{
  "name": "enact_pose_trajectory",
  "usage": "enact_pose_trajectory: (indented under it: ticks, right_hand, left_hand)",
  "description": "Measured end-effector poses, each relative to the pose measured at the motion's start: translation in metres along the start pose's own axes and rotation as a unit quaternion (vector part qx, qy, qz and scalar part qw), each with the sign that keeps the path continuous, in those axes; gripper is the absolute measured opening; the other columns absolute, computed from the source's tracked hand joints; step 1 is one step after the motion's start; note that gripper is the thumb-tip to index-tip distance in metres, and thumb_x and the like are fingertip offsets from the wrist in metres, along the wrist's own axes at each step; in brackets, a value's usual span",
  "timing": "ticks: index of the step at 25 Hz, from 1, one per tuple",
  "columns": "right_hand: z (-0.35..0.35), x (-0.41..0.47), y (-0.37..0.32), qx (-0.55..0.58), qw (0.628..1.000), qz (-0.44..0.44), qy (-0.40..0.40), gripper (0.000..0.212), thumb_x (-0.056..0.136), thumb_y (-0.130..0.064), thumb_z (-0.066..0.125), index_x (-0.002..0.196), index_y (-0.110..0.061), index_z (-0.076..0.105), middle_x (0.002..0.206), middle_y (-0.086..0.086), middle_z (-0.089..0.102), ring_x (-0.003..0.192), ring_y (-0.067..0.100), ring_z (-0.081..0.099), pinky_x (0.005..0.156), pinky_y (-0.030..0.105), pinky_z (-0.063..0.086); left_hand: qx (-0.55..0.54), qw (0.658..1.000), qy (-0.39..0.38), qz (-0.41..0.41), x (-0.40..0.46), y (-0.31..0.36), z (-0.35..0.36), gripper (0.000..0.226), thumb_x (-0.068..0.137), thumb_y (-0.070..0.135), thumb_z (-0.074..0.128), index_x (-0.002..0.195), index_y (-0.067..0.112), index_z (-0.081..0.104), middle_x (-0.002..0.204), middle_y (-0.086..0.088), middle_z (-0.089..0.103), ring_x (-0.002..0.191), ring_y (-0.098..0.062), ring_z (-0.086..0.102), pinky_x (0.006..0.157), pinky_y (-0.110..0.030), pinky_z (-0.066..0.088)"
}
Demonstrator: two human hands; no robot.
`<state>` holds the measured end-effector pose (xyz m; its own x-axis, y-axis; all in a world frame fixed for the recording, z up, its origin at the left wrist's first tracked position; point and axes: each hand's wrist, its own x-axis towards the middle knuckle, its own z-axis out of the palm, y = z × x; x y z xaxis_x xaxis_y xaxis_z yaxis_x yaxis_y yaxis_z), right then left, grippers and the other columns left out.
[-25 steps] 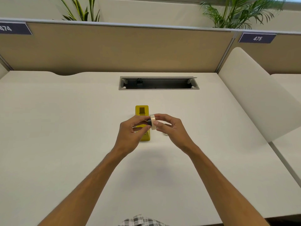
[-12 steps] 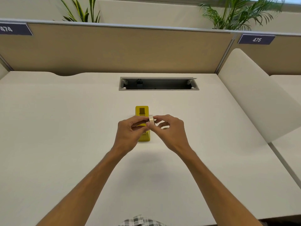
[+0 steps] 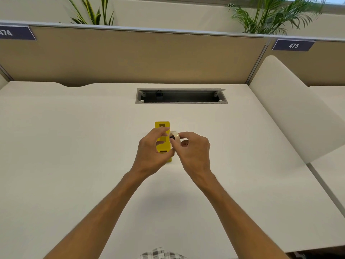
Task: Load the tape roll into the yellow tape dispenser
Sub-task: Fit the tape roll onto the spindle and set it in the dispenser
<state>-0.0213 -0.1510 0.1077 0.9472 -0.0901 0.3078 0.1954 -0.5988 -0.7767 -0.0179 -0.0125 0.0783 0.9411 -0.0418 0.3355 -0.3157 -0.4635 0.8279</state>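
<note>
Head view looks down on both forearms reaching out over a white desk (image 3: 74, 165), the hands meeting near its middle. Right hand (image 3: 194, 154) pinches a small cream tape roll (image 3: 175, 137) between thumb and curled fingers, holding it on edge and tilted, just above and to the right of the left hand's fingertips. Left hand (image 3: 152, 156) has its fingers bent and loosely spread over the yellow tape dispenser (image 3: 162, 142), thumb low near the dispenser's near end; whether those fingers actually clasp the dispenser or only hover over it cannot be told. The dispenser lies lengthwise on the desk, running away from the person, its far end poking out beyond the left fingers and its near end showing between the two hands. The roll sits just beside the dispenser's right edge, at the tips of both hands, and is not seated in it.

Beyond the hands, a rectangular cable slot (image 3: 181, 96) is cut into the desk. Further back stands a tan partition (image 3: 130, 57) with number plates 474 (image 3: 15, 33) and 475 (image 3: 293, 45), and green plants (image 3: 276, 14) rise behind it. To the right of the right hand, well apart, a white curved divider (image 3: 291, 109) slants across the desk edge
</note>
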Motion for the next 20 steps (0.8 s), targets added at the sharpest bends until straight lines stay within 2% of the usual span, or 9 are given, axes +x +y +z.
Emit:
enact_pose_trajectory:
  ticks: [3, 7, 10, 12, 15, 20]
  right_hand:
    - [0.003, -0.002, 0.001, 0.003, 1.000, 0.013, -0.009, 0.012, 0.084, -0.027, 0.072, 0.091, -0.018, 0.076, 0.086, -0.003, 0.075, 0.067, 0.010, 0.066, 0.068, 0.035, 0.056]
    - [0.007, -0.003, 0.002, 0.008, 1.000, 0.020, -0.018, 0.013, 0.084, -0.028, 0.072, 0.093, -0.019, 0.074, 0.090, -0.006, 0.073, 0.068, 0.007, 0.065, 0.068, 0.032, 0.057]
    - [0.009, 0.000, 0.004, -0.006, 0.999, 0.039, -0.023, 0.018, 0.082, -0.033, 0.072, 0.096, -0.021, 0.074, 0.097, -0.007, 0.071, 0.075, 0.008, 0.066, 0.070, 0.032, 0.056]
    - [0.012, 0.002, 0.005, -0.020, 0.998, 0.056, -0.027, 0.019, 0.083, -0.037, 0.070, 0.093, -0.022, 0.074, 0.089, -0.006, 0.073, 0.075, 0.009, 0.067, 0.070, 0.032, 0.056]
    - [0.022, 0.006, 0.009, -0.004, 0.996, 0.081, -0.033, 0.017, 0.083, -0.037, 0.070, 0.088, -0.021, 0.075, 0.078, -0.008, 0.074, 0.069, 0.007, 0.068, 0.070, 0.032, 0.057]
    - [0.036, 0.014, 0.014, 0.023, 0.993, 0.111, -0.028, 0.017, 0.078, -0.031, 0.076, 0.089, -0.018, 0.073, 0.078, -0.006, 0.073, 0.069, 0.006, 0.067, 0.068, 0.028, 0.057]
  left_hand:
    - [0.001, 0.998, -0.055, -0.042, 0.001, 0.000, 0.001, 0.071, 0.072, 0.032, 0.079, 0.135, 0.022, 0.049, 0.124, 0.006, 0.061, 0.104, -0.010, 0.062, 0.088, -0.022, 0.053]
    - [-0.046, 0.997, -0.044, -0.046, 0.004, 0.001, 0.001, 0.047, 0.078, 0.018, 0.076, 0.122, 0.022, 0.061, 0.110, 0.004, 0.069, 0.096, -0.009, 0.068, 0.089, -0.024, 0.055]
    - [-0.054, 0.997, -0.038, -0.045, 0.005, -0.004, 0.002, 0.047, 0.077, 0.013, 0.075, 0.122, 0.022, 0.061, 0.109, 0.006, 0.068, 0.098, -0.008, 0.068, 0.089, -0.019, 0.054]
    - [-0.051, 0.997, -0.034, -0.047, 0.007, -0.012, 0.005, 0.050, 0.077, 0.015, 0.076, 0.124, 0.019, 0.059, 0.114, 0.004, 0.067, 0.101, -0.009, 0.067, 0.090, -0.019, 0.053]
    - [-0.040, 0.997, -0.034, -0.053, 0.009, -0.023, 0.008, 0.055, 0.077, 0.017, 0.077, 0.129, 0.016, 0.056, 0.119, 0.000, 0.067, 0.105, -0.011, 0.066, 0.093, -0.024, 0.053]
    - [0.011, 0.998, -0.035, -0.042, 0.015, -0.041, 0.007, 0.055, 0.078, 0.034, 0.073, 0.129, 0.026, 0.054, 0.121, 0.006, 0.066, 0.108, -0.011, 0.063, 0.093, -0.038, 0.054]
